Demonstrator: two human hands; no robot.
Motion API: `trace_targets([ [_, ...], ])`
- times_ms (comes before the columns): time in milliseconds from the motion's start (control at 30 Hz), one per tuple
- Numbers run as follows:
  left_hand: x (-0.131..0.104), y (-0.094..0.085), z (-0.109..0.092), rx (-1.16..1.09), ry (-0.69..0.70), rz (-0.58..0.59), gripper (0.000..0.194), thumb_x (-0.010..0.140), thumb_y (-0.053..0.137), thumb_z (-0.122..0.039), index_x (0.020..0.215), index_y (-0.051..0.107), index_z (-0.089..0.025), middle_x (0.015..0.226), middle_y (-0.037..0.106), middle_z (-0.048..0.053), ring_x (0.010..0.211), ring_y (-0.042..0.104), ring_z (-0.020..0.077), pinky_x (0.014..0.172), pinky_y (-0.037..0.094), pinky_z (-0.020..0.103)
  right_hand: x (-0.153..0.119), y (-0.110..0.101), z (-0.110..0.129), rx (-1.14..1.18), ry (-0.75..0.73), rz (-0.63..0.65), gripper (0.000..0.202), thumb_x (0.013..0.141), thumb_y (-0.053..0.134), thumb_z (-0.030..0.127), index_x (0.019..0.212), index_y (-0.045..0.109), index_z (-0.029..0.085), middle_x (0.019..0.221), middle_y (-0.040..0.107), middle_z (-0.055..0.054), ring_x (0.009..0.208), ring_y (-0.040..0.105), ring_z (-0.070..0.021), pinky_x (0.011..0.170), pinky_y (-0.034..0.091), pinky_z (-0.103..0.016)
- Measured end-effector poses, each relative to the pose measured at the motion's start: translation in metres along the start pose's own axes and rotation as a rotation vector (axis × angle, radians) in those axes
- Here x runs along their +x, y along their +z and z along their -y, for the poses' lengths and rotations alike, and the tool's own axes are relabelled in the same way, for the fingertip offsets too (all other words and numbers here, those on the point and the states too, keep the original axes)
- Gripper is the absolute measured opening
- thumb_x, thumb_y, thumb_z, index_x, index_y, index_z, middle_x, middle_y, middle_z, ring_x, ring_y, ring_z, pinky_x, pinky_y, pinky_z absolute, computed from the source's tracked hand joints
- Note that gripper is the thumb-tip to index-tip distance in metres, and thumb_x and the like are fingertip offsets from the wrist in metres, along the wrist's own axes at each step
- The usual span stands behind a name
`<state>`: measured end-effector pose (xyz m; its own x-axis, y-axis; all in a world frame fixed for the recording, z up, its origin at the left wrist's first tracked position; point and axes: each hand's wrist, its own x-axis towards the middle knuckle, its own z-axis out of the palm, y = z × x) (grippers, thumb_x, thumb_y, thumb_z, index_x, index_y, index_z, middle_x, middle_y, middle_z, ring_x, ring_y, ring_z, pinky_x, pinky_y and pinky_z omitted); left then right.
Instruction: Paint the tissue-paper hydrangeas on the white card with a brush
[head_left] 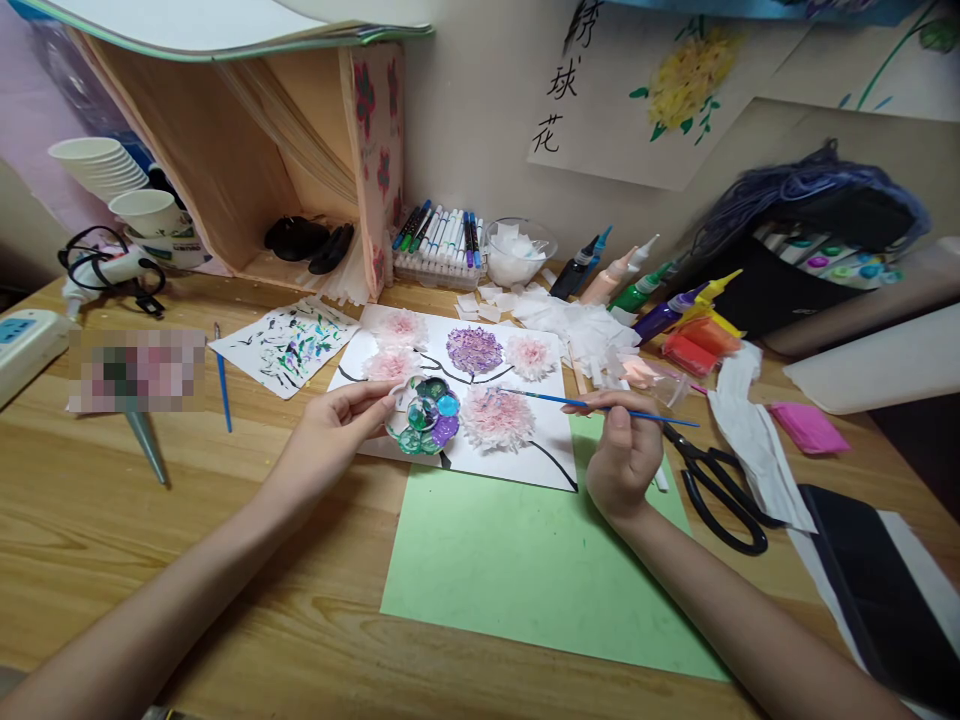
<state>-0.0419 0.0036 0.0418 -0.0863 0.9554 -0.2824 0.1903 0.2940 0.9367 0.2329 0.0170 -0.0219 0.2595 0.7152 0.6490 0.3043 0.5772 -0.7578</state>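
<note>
Power strip (22,345): at the far 9 o'clock edge of the wooden desk (112,520), white, partly cut off.
Paper cups (105,165): a white stack at 10 o'clock, beside the wooden shelf (225,160).
Spare brush (223,385): blue-handled, lying on the desk just left of a paint-smeared test sheet (289,345).
Left hand (330,430): fingers narrowed in a pinch on the left rim of the flower-shaped palette (424,415), holding it over the lower left of the artwork.
Palette: clear plastic, wells showing green, blue and purple paint; close to centre of view.
Artwork (457,395): white sheet with pink tissue flowers and one purple flower (474,350), black painted stems; its lower edge overlaps a green paper sheet (525,570) at 6 o'clock.
Markers (439,240): a row in a tray at 12 o'clock, next to a clear bowl (519,250) of white tissue.
Right hand (626,450): closed around a thin blue paintbrush (600,405), whose tip points toward 9 o'clock, reaching a pink flower.
Paint bottles (637,285): lying at 2 o'clock, several colours.
Scissors (720,485): black-handled, on the desk just right of the right hand.
Pink tissue (810,428): at 3 o'clock.
</note>
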Motion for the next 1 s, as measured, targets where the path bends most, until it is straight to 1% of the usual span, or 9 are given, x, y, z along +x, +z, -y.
trace_targets([
  [133,0.0001,-0.0004,0.0011,0.004,0.01,0.007,0.041,0.071,0.071,-0.046,0.103,0.072,-0.021,0.106,0.073,0.005,0.094,0.066,0.0209,0.076,0.057,0.027,0.0002,0.0001,0.0014,-0.056,0.005,0.047,0.02,0.093,0.042,0.025,0.086,0.061,0.021,0.079,0.062,-0.001,0.07,0.063,-0.014,0.066,0.049,-0.031],
  [300,-0.0002,-0.0006,0.0024,0.003,0.007,0.001,0.043,0.071,0.07,-0.047,0.104,0.072,-0.021,0.105,0.073,0.005,0.094,0.066,0.021,0.076,0.058,0.028,0.0003,0.0005,0.003,-0.068,0.051,0.083,0.02,0.093,0.042,0.025,0.086,0.061,0.02,0.08,0.063,0.0,0.072,0.064,-0.0137,0.069,0.049,-0.031],
  [367,0.0003,-0.0004,0.0025,-0.003,0.012,0.008,0.042,0.071,0.07,-0.047,0.104,0.072,-0.021,0.107,0.072,0.005,0.094,0.066,0.021,0.076,0.058,0.028,0.0005,0.0006,0.0035,-0.061,0.05,0.074,0.02,0.093,0.042,0.025,0.087,0.06,0.02,0.081,0.063,-0.001,0.07,0.064,-0.0133,0.067,0.05,-0.031],
  [467,0.0012,-0.0003,0.0029,-0.005,0.01,0.006,0.041,0.07,0.071,-0.047,0.102,0.073,-0.021,0.107,0.072,0.005,0.092,0.065,0.0204,0.075,0.057,0.027,0.0004,0.0009,0.0028,-0.015,-0.004,0.025,0.02,0.092,0.042,0.025,0.084,0.059,0.02,0.078,0.062,0.0,0.067,0.063,-0.0142,0.065,0.049,-0.032],
  [567,0.0011,-0.0004,0.003,0.013,0.007,0.001,0.041,0.07,0.071,-0.048,0.102,0.073,-0.022,0.105,0.073,0.005,0.091,0.065,0.0202,0.074,0.057,0.027,-0.0003,0.0012,0.0005,0.025,-0.052,-0.016,0.02,0.091,0.042,0.025,0.081,0.058,0.021,0.075,0.061,0.0,0.067,0.063,-0.0156,0.067,0.049,-0.035],
  [667,0.0003,-0.0002,0.0022,0.017,0.004,-0.007,0.041,0.07,0.071,-0.048,0.102,0.073,-0.022,0.105,0.073,0.005,0.091,0.066,0.0204,0.074,0.057,0.028,-0.0009,0.0012,-0.001,0.023,-0.057,-0.028,0.019,0.091,0.042,0.025,0.08,0.058,0.021,0.075,0.061,0.0,0.067,0.062,-0.0156,0.068,0.048,-0.036],
  [733,-0.0001,0.0002,0.0012,0.007,-0.002,-0.013,0.041,0.069,0.072,-0.047,0.102,0.073,-0.021,0.105,0.073,0.006,0.091,0.066,0.0208,0.075,0.058,0.029,-0.001,0.0008,-0.0007,0.005,-0.039,-0.012,0.019,0.091,0.043,0.025,0.082,0.059,0.021,0.075,0.061,0.0,0.067,0.062,-0.0155,0.067,0.048,-0.035],
  [867,-0.0007,0.0009,-0.0004,-0.013,0.004,-0.007,0.042,0.068,0.072,-0.046,0.101,0.073,-0.02,0.107,0.073,0.007,0.093,0.066,0.0226,0.077,0.058,0.032,-0.0005,0.0,0.0017,-0.048,0.008,0.058,0.02,0.092,0.042,0.026,0.086,0.06,0.021,0.077,0.062,0.0,0.069,0.063,-0.0149,0.066,0.048,-0.032],
  [1000,-0.0013,0.0003,0.0,0.017,0.013,0.0,0.042,0.069,0.071,-0.047,0.102,0.073,-0.021,0.107,0.072,0.006,0.093,0.066,0.0219,0.076,0.057,0.03,-0.0004,-0.0003,0.0027,-0.067,0.022,0.09,0.019,0.092,0.042,0.026,0.088,0.061,0.021,0.079,0.064,0.0,0.071,0.063,-0.0146,0.068,0.048,-0.032],
])
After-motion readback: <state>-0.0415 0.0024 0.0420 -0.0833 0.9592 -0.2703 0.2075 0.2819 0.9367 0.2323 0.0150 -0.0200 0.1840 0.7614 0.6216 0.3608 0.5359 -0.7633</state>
